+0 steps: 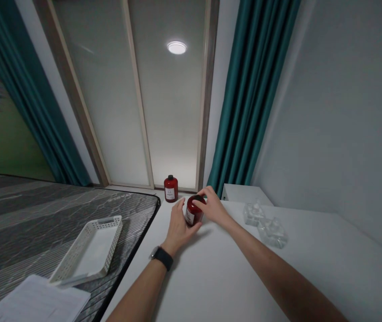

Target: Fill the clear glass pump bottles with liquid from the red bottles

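Observation:
A red bottle with a black cap and a white label [190,218] is between my hands, tilted a little, above or on the white table [218,277]. My left hand [178,226] wraps around its lower left side, with a black watch on that wrist. From the right, my right hand [211,205] closes its fingers on the black cap [197,198]. A second red bottle [171,188] of the same kind stands upright just beyond, at the table's far left corner.
Two clear glass-like pieces [254,213] [273,232] sit on the table to the right. At the left, a white perforated basket [93,250] and white paper sheets [40,302] lie on a grey mattress [60,210]. Behind are a white cabinet [244,194], teal curtains [246,89] and sliding glass doors [174,112].

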Demonstrator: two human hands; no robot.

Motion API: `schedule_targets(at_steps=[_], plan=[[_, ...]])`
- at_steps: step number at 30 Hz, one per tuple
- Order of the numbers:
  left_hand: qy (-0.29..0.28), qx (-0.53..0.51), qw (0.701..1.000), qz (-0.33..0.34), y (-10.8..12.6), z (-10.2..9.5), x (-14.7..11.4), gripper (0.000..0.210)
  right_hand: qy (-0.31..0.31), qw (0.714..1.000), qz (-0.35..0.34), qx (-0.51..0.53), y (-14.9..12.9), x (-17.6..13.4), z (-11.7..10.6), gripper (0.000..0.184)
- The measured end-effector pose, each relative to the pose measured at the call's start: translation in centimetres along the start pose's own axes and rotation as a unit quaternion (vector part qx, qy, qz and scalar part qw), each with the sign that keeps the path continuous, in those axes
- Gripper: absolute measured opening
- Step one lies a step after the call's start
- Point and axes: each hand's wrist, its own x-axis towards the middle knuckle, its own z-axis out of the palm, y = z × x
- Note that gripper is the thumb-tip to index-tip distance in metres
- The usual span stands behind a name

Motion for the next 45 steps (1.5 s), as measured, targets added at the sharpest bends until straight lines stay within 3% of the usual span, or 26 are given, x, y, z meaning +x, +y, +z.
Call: schedule_targets(at_steps=[5, 10, 18, 26, 32, 45], plan=[[-0.075, -0.051, 0.996, -0.014, 1.5, 0.1, -0.5, 0.095, 0.023, 0.999, 0.024, 0.036, -1.0, -3.6, -1.6, 0.009], [-0.125, -0.097, 0.987, 0.018, 4.1, -0.2, -1.1, 0.091, 0.071, 0.994, 0.056, 0.068, -1.3, -7.5, -3.1, 0.009], [-0.199, -0.094, 0.974, 0.053, 5.5, 0.0, -2.0, 0.096, 0.105, 0.987, 0.083, 0.091, 1.1, -12.1, -5.1, 0.008], [-0.225, -0.05, 0.971, 0.065, 5.5, 0.4, -2.3, 0.091, 0.11, 0.99, 0.084, 0.025, 1.5, -13.9, -6.3, 0.014], [-0.225, -0.038, 0.969, 0.099, 5.3, 0.7, -2.2, 0.102, 0.11, 0.991, 0.078, 0.01, 1.5, -14.4, -6.2, 0.015], [-0.217, -0.039, 0.971, 0.098, 5.7, 0.8, -1.6, 0.076, 0.047, 0.997, 0.064, 0.008, 2.3, -14.3, -6.7, 0.012]])
